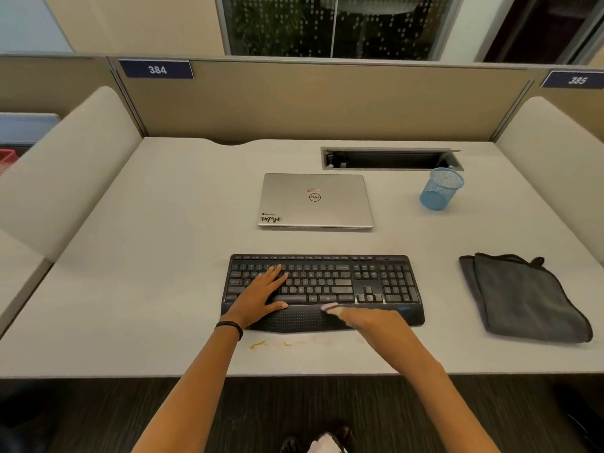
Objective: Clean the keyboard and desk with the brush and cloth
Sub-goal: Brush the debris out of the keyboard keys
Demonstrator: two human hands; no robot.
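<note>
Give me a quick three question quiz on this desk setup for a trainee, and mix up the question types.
1. True or false: the laptop is open.
2. The grey cloth lies: A) on the keyboard; B) on the desk, right of the keyboard; C) on the laptop.
3. Which hand rests flat on the keys?

Key: 1 false, its lid is closed; 2 B; 3 the left hand.
</note>
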